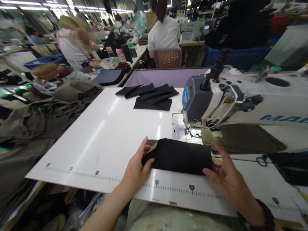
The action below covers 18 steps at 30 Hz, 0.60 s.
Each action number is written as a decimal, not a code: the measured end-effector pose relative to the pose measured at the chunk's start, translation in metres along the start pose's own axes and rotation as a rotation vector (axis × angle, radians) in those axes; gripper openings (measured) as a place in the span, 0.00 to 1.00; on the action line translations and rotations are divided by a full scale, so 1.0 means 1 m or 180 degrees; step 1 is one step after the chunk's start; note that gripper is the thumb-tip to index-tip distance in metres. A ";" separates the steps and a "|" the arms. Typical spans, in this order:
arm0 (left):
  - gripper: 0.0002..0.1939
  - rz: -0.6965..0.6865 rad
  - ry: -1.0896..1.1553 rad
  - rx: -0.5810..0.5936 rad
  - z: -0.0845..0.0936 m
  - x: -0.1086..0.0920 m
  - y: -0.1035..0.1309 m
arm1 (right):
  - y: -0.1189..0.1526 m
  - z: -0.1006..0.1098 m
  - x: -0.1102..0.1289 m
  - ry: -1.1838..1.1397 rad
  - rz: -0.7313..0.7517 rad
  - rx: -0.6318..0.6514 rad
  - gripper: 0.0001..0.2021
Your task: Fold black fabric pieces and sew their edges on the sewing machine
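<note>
Black cloth point(181, 157) is pinched at opposite ends by the left hand point(135, 169) and right hand point(228, 175), apparently to keep it straight.

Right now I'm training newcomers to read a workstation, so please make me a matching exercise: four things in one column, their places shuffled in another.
Things:
1. Black rectangular fabric piece
2. Overlapping black fabric strips
3. Crumpled grey-brown fabric heap
4. Brown perforated chair back

Places:
A. Beside the left edge of the white tabletop
B. Behind a person in white
C. Between the left hand and right hand
D. On the tabletop's far part

Pairs: 1-C, 2-D, 3-A, 4-B
</note>
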<state>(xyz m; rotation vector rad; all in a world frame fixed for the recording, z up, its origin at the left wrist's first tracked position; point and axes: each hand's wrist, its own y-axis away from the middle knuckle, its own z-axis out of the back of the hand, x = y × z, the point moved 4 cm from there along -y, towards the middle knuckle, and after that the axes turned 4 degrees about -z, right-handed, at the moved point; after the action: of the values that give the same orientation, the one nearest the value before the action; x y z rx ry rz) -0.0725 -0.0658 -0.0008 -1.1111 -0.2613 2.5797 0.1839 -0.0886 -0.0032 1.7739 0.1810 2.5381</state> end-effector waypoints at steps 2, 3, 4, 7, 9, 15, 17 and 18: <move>0.27 -0.0242 -0.0099 0.0127 0.000 -0.002 0.001 | 0.003 0.002 -0.002 0.0581 0.0127 -0.0126 0.21; 0.25 -0.0348 -0.0135 0.0178 0.000 -0.004 0.000 | 0.003 0.003 -0.003 0.0873 0.0158 -0.0251 0.17; 0.25 -0.0431 -0.0162 0.0196 0.000 -0.005 -0.001 | 0.002 0.004 -0.004 0.1097 0.0185 -0.0385 0.15; 0.30 -0.0572 -0.0294 0.0121 0.003 -0.008 -0.003 | -0.002 0.004 -0.002 0.1350 0.0283 -0.0634 0.14; 0.28 -0.0596 -0.0434 0.0218 0.003 -0.007 -0.003 | -0.005 0.003 -0.001 0.1357 0.0306 -0.0652 0.14; 0.16 -0.0505 -0.0903 0.0454 0.006 0.003 -0.002 | -0.009 0.002 0.001 0.1424 0.0197 -0.0587 0.12; 0.17 -0.0444 -0.1024 0.0414 0.007 0.006 -0.002 | -0.009 0.001 0.000 0.1454 0.0200 -0.0555 0.11; 0.17 -0.0405 -0.1046 0.0421 0.008 0.008 -0.002 | -0.009 0.001 0.000 0.1463 0.0208 -0.0534 0.11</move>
<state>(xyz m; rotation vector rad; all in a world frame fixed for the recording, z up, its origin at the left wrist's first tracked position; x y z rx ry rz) -0.0827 -0.0619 -0.0004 -0.6020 -0.2239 2.6110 0.1847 -0.0791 -0.0034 1.1384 -0.0784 2.8690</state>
